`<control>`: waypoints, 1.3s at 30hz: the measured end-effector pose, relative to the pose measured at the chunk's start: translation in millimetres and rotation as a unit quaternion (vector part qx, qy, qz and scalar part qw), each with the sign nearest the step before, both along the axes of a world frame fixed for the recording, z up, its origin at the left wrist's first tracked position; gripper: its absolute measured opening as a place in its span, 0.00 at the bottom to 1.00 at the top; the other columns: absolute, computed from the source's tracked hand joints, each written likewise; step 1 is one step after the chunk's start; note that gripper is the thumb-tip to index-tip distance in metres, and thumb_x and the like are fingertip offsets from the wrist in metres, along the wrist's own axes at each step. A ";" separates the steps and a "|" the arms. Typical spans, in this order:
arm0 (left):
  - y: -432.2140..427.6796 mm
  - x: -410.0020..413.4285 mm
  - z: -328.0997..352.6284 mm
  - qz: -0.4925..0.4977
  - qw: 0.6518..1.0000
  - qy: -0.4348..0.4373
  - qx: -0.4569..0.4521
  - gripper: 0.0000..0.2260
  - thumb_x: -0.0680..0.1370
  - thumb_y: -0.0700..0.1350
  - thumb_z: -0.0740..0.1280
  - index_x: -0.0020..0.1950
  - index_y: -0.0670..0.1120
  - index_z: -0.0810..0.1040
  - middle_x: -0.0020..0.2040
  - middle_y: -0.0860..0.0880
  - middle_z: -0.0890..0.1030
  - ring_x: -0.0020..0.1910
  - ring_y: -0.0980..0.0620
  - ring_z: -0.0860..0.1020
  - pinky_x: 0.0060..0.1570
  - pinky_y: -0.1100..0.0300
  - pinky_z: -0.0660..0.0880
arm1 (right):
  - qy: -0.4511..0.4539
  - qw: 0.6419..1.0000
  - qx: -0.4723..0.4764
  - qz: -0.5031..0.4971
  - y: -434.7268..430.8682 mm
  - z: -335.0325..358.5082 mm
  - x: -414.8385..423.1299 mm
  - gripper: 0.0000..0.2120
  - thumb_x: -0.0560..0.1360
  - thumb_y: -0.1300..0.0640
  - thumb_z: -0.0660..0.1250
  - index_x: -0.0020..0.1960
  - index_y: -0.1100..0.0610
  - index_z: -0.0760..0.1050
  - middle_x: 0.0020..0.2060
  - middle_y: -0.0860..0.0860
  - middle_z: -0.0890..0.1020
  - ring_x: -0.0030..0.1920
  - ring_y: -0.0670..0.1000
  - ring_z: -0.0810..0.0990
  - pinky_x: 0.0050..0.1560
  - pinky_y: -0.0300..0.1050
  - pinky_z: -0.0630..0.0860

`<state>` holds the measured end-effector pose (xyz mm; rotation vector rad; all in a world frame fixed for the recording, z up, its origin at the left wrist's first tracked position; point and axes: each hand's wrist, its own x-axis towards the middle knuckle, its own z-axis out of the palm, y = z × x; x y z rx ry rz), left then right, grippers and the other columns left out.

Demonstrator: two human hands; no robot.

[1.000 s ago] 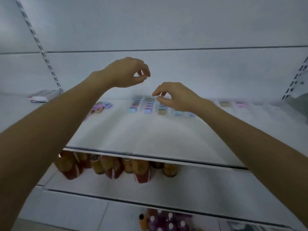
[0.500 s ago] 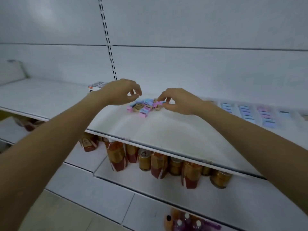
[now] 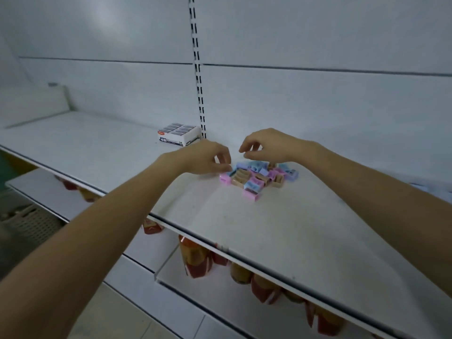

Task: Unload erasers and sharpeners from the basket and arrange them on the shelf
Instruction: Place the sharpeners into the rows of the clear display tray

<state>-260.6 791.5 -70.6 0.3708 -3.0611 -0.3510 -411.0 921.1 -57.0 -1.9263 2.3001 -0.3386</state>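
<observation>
Near the shelf's (image 3: 244, 231) back edge, left hand (image 3: 204, 159) and right hand (image 3: 270, 145) curl over the sharpeners (image 3: 256, 178); whether either pinches one is unclear.
</observation>
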 end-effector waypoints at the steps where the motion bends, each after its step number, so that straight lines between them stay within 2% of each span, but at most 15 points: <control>1: -2.8 -4.3 -1.4 -0.005 1.000 -0.001 0.006 0.08 0.76 0.50 0.66 0.50 0.48 0.78 0.47 0.53 0.80 0.44 0.52 0.78 0.48 0.60 0.74 | -0.005 1.000 0.015 -0.001 -3.4 -0.9 0.2 0.11 0.77 0.52 0.62 0.58 0.52 0.76 0.54 0.47 0.78 0.50 0.45 0.75 0.50 0.39 0.70; 5: -15.4 -22.2 3.8 -0.027 0.999 -0.027 0.038 0.10 0.75 0.52 0.67 0.52 0.49 0.77 0.42 0.57 0.77 0.40 0.56 0.76 0.41 0.66 0.70 | -0.029 0.996 0.079 -0.018 -10.9 -2.2 2.3 0.12 0.75 0.50 0.65 0.56 0.52 0.78 0.47 0.44 0.79 0.45 0.44 0.76 0.46 0.36 0.69; 8: -26.3 -35.6 8.3 -0.063 0.994 -0.057 0.070 0.07 0.75 0.49 0.67 0.51 0.50 0.76 0.42 0.58 0.78 0.37 0.57 0.79 0.40 0.70 0.71 | -0.065 0.994 0.069 -0.052 -13.3 -6.2 6.2 0.11 0.74 0.52 0.66 0.56 0.52 0.79 0.42 0.42 0.78 0.40 0.40 0.75 0.41 0.33 0.70; 10: -33.4 -43.5 9.4 -0.096 0.991 -0.072 0.057 0.06 0.76 0.46 0.67 0.52 0.50 0.76 0.43 0.56 0.79 0.36 0.58 0.79 0.40 0.68 0.70 | -0.067 0.993 0.054 -0.080 -13.7 -8.8 10.3 0.11 0.75 0.54 0.65 0.56 0.54 0.78 0.43 0.44 0.78 0.41 0.42 0.75 0.42 0.34 0.70; 13: -41.9 -53.5 6.6 -0.131 0.987 -0.081 0.037 0.08 0.77 0.42 0.63 0.55 0.48 0.77 0.45 0.54 0.78 0.41 0.55 0.77 0.42 0.66 0.69 | -0.068 0.990 0.033 -0.121 -12.5 -11.4 15.9 0.11 0.75 0.56 0.65 0.56 0.55 0.77 0.46 0.47 0.79 0.45 0.45 0.76 0.48 0.38 0.72; 17: -47.0 -62.3 -1.5 -0.158 0.978 -0.048 0.127 0.09 0.80 0.39 0.57 0.51 0.46 0.77 0.44 0.50 0.80 0.40 0.52 0.78 0.46 0.63 0.74 | -0.099 0.978 -0.003 -0.182 -6.1 -17.1 23.1 0.11 0.74 0.59 0.65 0.56 0.55 0.75 0.45 0.49 0.79 0.47 0.48 0.77 0.51 0.42 0.72; 19: -46.7 -64.7 -6.5 -0.170 0.975 -0.032 0.143 0.09 0.80 0.41 0.57 0.50 0.47 0.76 0.43 0.51 0.79 0.38 0.55 0.77 0.43 0.68 0.73 | -0.103 0.971 -0.034 -0.211 -4.7 -21.9 26.5 0.09 0.74 0.60 0.66 0.54 0.54 0.74 0.45 0.49 0.79 0.48 0.50 0.78 0.50 0.43 0.73; 21: -45.6 -66.0 -13.7 -0.175 0.971 -0.007 0.159 0.08 0.80 0.42 0.57 0.49 0.47 0.76 0.43 0.51 0.78 0.36 0.58 0.75 0.37 0.75 0.70 | -0.102 0.964 -0.056 -0.238 -4.6 -27.0 28.7 0.06 0.74 0.59 0.66 0.51 0.54 0.75 0.46 0.50 0.80 0.48 0.49 0.78 0.48 0.40 0.72; 25: -48.8 -61.9 -22.2 -0.172 0.966 0.027 0.189 0.08 0.80 0.43 0.57 0.49 0.47 0.76 0.43 0.51 0.78 0.35 0.60 0.74 0.35 0.77 0.67 | -0.102 0.947 -0.101 -0.288 -6.9 -36.3 33.4 0.06 0.75 0.57 0.65 0.50 0.55 0.78 0.45 0.49 0.80 0.46 0.48 0.77 0.41 0.33 0.69; 29: -53.7 -49.8 -19.6 -0.188 0.966 0.026 0.176 0.07 0.79 0.48 0.61 0.51 0.48 0.76 0.42 0.55 0.77 0.36 0.64 0.73 0.37 0.72 0.67 | -0.068 0.944 -0.107 -0.305 -9.1 -37.9 38.1 0.10 0.77 0.58 0.61 0.54 0.58 0.79 0.51 0.52 0.79 0.52 0.50 0.76 0.51 0.39 0.69; 33: -53.0 -44.1 -20.2 -0.185 0.969 0.010 0.166 0.09 0.72 0.54 0.70 0.50 0.54 0.75 0.40 0.59 0.77 0.36 0.63 0.73 0.36 0.73 0.67 | -0.078 0.946 -0.106 -0.297 -6.6 -39.0 40.9 0.12 0.77 0.59 0.60 0.58 0.57 0.78 0.55 0.52 0.78 0.54 0.49 0.75 0.51 0.35 0.66; 36: -52.1 -44.3 -22.9 -0.183 0.971 0.026 0.153 0.10 0.72 0.52 0.71 0.51 0.53 0.77 0.39 0.60 0.75 0.34 0.63 0.72 0.34 0.76 0.66 | -0.080 0.948 -0.101 -0.291 -6.4 -41.4 39.9 0.12 0.76 0.58 0.63 0.59 0.55 0.77 0.56 0.51 0.79 0.55 0.47 0.75 0.51 0.33 0.65; 39: -53.2 -45.6 -25.4 -0.175 0.973 0.054 0.137 0.11 0.74 0.46 0.69 0.56 0.49 0.78 0.40 0.60 0.74 0.36 0.62 0.73 0.38 0.76 0.66 | -0.074 0.945 -0.118 -0.296 -6.1 -43.7 39.7 0.14 0.75 0.58 0.65 0.60 0.56 0.76 0.55 0.51 0.79 0.52 0.45 0.74 0.48 0.31 0.64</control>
